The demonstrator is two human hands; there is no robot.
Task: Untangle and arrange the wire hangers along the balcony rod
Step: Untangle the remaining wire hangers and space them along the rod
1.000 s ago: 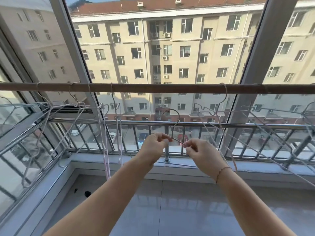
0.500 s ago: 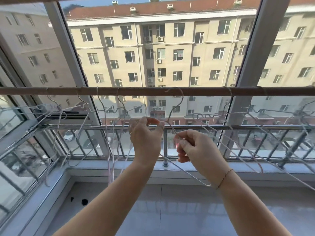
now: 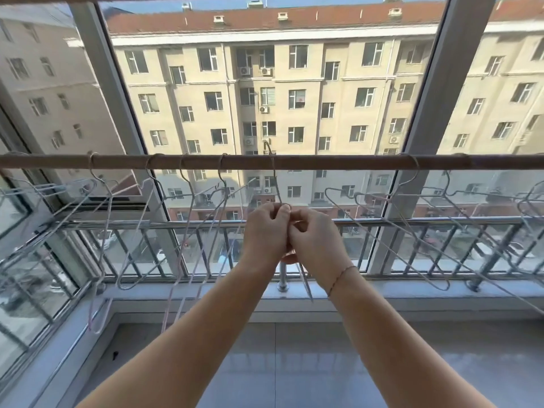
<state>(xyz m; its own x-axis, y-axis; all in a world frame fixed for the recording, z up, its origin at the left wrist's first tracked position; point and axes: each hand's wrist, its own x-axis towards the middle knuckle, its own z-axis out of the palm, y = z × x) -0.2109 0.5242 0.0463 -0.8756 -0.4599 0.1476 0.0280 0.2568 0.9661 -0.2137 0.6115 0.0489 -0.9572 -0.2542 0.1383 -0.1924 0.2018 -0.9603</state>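
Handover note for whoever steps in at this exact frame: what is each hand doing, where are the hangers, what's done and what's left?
Left hand: pinches the neck of the held hanger.
Right hand: grips the same hanger; the two hands touch.
Held hanger: its hook is up at the rod, mid-span. I cannot tell whether it is seated.
Done: the left hangers and right hangers are hooked on the rod.
Left: seat this hook and let go. The frames on both sides cross each other, so they probably need separating and spacing.
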